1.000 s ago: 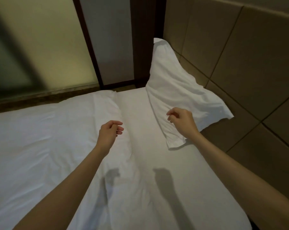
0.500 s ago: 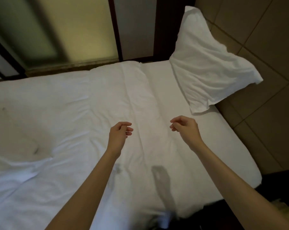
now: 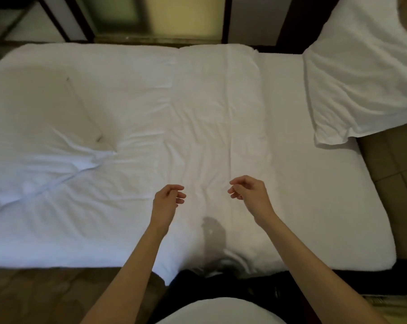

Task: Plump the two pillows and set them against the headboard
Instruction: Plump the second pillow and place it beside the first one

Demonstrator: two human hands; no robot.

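Observation:
One white pillow [image 3: 361, 73] leans against the tan padded headboard [image 3: 394, 164] at the upper right, its lower corner hanging over the mattress edge. I see only this one pillow. My left hand [image 3: 167, 202] and my right hand [image 3: 249, 195] hover side by side over the near middle of the white bed [image 3: 197, 108]. Both hold nothing, with fingers loosely curled and apart. The pillow lies well away from them, up and to the right.
A rumpled white duvet [image 3: 69, 148] covers the left part of the bed. Frosted glass panels in dark frames [image 3: 151, 17] stand beyond the far edge. Brown floor [image 3: 46, 295] shows at lower left, something white [image 3: 221, 312] at the bottom edge.
My right hand was next to the pillow a second ago; both hands have since pulled back toward the near edge of the bed. The view has swung left, so the pillow now sits at upper right.

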